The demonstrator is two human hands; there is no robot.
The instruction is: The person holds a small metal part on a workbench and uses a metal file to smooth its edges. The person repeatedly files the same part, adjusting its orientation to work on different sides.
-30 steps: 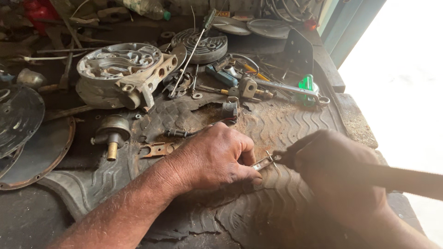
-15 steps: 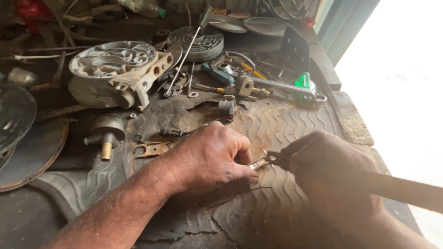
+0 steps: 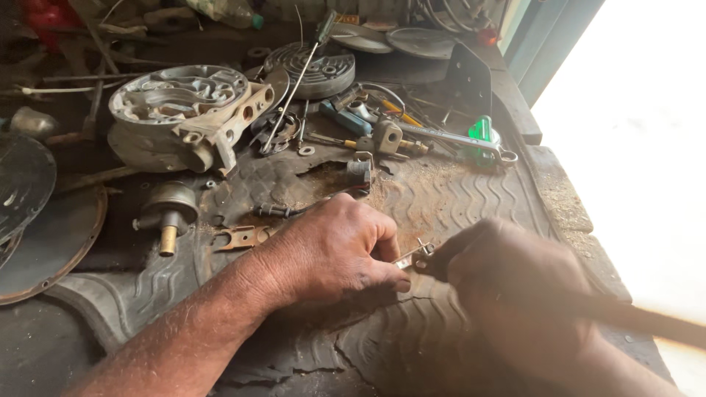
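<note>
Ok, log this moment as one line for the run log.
left hand: pinching small metal part | right hand: gripping dark tool handle, tip at part | surface: rubber tyre mat

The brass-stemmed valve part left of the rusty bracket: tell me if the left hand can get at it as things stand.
Probably yes. The left hand rests on the rubber mat, pinning a small metal clip, with open mat between it and the valve part; only the flat rusty bracket lies between. It would have to release the clip first.

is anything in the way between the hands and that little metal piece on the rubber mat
Nothing visible. The left hand already pins the small metal piece against the rubber mat, and the right hand meets it from the other side. The clutter, such as the flat bracket, lies farther back.
</note>
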